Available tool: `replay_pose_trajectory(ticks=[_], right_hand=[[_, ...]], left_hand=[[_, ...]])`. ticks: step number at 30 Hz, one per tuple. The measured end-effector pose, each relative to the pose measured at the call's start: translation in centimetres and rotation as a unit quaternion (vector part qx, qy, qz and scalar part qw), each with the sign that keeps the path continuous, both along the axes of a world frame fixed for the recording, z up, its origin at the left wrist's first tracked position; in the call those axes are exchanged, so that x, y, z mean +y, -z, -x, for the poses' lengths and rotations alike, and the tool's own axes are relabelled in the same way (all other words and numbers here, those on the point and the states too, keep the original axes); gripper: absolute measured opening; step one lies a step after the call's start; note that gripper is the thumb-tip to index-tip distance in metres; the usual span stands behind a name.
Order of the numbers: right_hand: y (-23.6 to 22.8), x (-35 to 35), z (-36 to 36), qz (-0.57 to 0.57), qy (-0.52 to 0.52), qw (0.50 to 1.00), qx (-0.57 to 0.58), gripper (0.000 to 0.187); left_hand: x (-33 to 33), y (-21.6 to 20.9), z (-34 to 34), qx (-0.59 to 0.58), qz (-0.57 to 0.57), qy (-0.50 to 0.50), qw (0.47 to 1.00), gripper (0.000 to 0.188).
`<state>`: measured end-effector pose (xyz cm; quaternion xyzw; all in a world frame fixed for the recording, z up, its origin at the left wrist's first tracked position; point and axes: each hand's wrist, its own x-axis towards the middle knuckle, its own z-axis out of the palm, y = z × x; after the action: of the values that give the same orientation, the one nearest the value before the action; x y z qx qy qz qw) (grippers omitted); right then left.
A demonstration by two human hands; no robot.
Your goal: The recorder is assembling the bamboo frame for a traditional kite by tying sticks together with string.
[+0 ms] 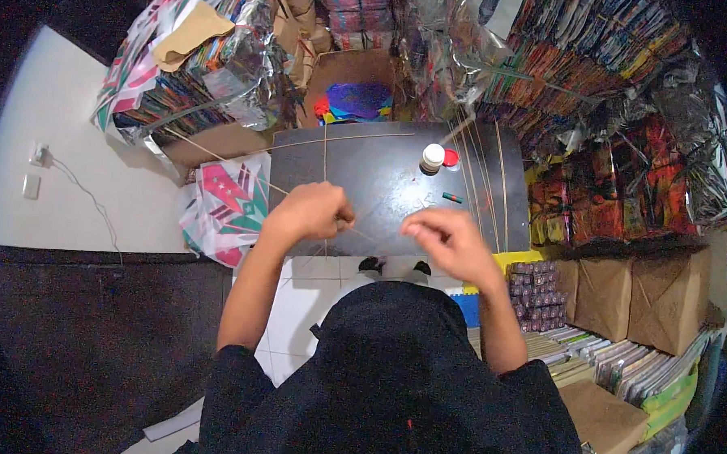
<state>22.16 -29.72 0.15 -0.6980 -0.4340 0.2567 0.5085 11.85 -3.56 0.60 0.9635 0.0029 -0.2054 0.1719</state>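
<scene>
Over the near edge of the dark table (pixel 366 162), my left hand (pixel 309 212) is closed, knuckles up. From its fingertips a thin pale strand (pixel 365 234) runs toward my right hand (pixel 451 237). That hand has its thumb and fingers pinched together; whatever lies between them is too fine to make out. Thin light-brown sticks (pixel 326 156) lie on the table, one passing beneath my left hand. Beyond my right hand are a small green tube (pixel 452 198), a white bottle (pixel 432 156) and a red lid (pixel 451 159) beside it.
Behind the table stands an open cardboard box (pixel 350 68) with colourful contents. Bundled, plastic-wrapped stacks (pixel 581 66) crowd the back and right. A printed sheet (pixel 226 205) hangs at the table's left. Brown packages (pixel 665 297) and small stacked purple boxes (pixel 535 295) stand at right.
</scene>
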Motion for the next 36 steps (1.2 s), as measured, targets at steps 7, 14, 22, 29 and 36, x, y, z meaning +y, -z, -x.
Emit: replay_pose_trajectory(ticks=[7,14,22,29,36], right_hand=[[-3.0,-4.1,-7.3,-0.008,0.252,0.939,-0.233,0.010],[2.5,-9.3,-11.4,0.091,0.320,0.921,-0.204,0.015],[13.9,-18.1,-8.8,0.360,0.083,0.925,0.088,0.010],[15.2,-14.3,-5.6,0.478,0.028,0.878,0.017,0.030],[9.8,-1.4,-1.5,0.033,0.065,0.997,-0.027,0.065]], left_hand=[[-2.1,0.0,1.8,0.058,0.013,0.053,0.997,0.016],[-1.5,-1.2,2.0,0.018,0.075,0.074,0.994,0.016],[3.1,-1.3,1.2,-0.093,0.205,-0.023,0.974,0.018],[3.1,-3.3,0.1,-0.102,0.251,-0.090,0.958,0.019],[1.3,-4.8,-1.2,-0.132,0.266,-0.035,0.954,0.023]])
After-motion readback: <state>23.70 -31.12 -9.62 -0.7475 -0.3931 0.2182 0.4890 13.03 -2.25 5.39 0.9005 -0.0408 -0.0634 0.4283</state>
